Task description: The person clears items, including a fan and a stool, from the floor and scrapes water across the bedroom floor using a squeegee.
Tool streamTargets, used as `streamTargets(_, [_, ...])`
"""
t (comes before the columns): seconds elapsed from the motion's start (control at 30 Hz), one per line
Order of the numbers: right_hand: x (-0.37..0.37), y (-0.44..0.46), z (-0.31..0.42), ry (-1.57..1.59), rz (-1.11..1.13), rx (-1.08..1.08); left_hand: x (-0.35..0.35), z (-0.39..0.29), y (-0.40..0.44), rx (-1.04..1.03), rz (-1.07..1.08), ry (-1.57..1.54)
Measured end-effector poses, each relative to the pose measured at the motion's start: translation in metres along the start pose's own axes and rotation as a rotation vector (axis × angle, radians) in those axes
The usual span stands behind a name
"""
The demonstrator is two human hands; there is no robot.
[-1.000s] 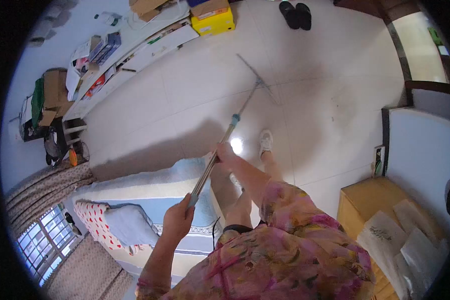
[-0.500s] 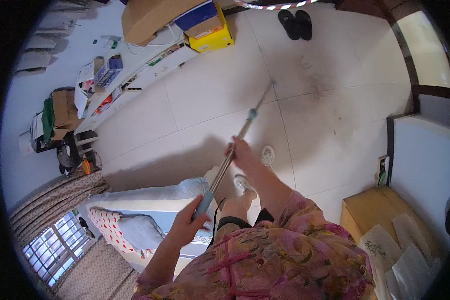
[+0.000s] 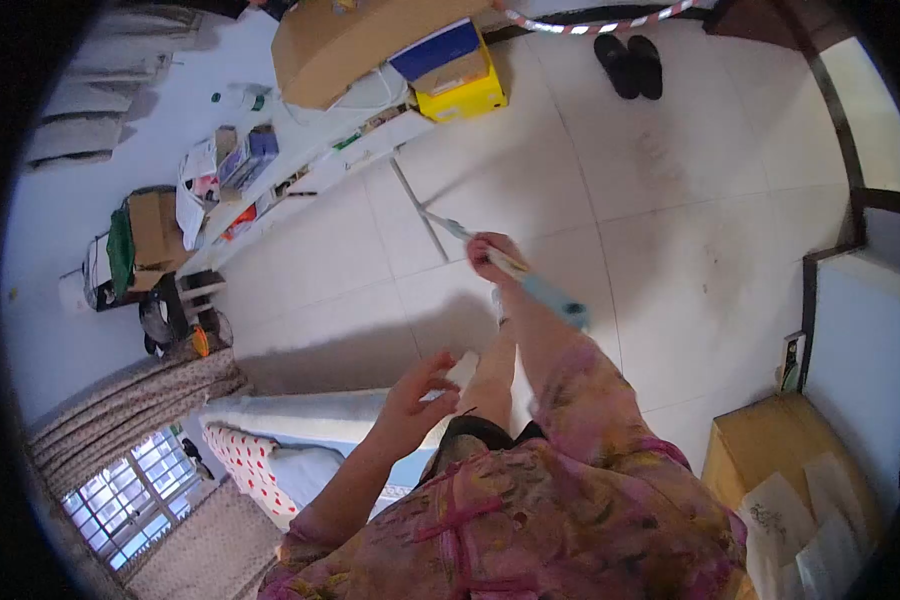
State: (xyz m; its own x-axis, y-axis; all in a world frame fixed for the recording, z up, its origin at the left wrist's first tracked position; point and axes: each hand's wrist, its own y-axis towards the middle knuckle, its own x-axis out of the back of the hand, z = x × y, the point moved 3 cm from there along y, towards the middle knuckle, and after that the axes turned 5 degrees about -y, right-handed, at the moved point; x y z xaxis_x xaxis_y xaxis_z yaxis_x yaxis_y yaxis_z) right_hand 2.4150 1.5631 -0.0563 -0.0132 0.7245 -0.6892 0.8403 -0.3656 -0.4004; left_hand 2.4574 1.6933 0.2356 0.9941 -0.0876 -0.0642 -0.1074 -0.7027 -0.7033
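My right hand (image 3: 493, 257) is closed around the pole of a long-handled floor squeegee (image 3: 540, 290). Its light blue grip end points back over my right forearm. The thin bar head (image 3: 430, 228) lies at the far end, on the floor beside the low shelf; blur hides its finer detail. My left hand (image 3: 415, 408) hangs free of the pole, fingers apart and curved, above the edge of the bed (image 3: 310, 412).
Pale floor tiles (image 3: 530, 130) stretch ahead. A white shelf (image 3: 315, 170) with boxes runs along the left, a yellow box (image 3: 465, 95) at its end. Black slippers (image 3: 630, 68) lie far ahead. On the right stands a cardboard box (image 3: 770, 440).
My left hand has let go of the squeegee's grip. The right hand has swung the pole round, so its head moved left towards the shelf and the grip end now lies to the right.
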Motion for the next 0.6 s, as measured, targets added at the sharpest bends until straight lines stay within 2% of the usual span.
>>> streamTargets(0.03, [0.000,-0.016,0.018,0.005,0.116,0.013,0.016,0.006,0.000,0.028,-0.023,0.051])
streamTargets(0.07, [-0.008,-0.041,0.032,0.031,0.008,0.093,0.030,0.009,-0.004,0.040,-0.030,0.087])
streamTargets(0.13, [-0.020,-0.082,0.049,0.081,0.070,0.145,0.059,0.014,-0.011,0.093,-0.066,0.105])
streamTargets(0.2, [-0.034,-0.115,0.062,-0.041,0.038,0.231,0.088,0.018,-0.009,0.116,-0.075,0.132])
streamTargets(0.27, [-0.038,-0.141,0.071,0.010,-0.008,0.238,0.112,0.022,-0.008,0.133,-0.058,0.155])
streamTargets(0.37, [-0.037,-0.178,0.077,0.178,0.080,0.232,0.151,0.039,-0.002,0.211,-0.158,0.138])
streamTargets(0.5, [-0.056,-0.222,0.083,0.155,0.047,0.406,0.191,0.052,0.001,0.255,-0.244,0.254])
streamTargets(0.6, [-0.064,-0.238,0.099,0.201,0.104,0.455,0.203,0.041,0.010,0.189,-0.201,0.252])
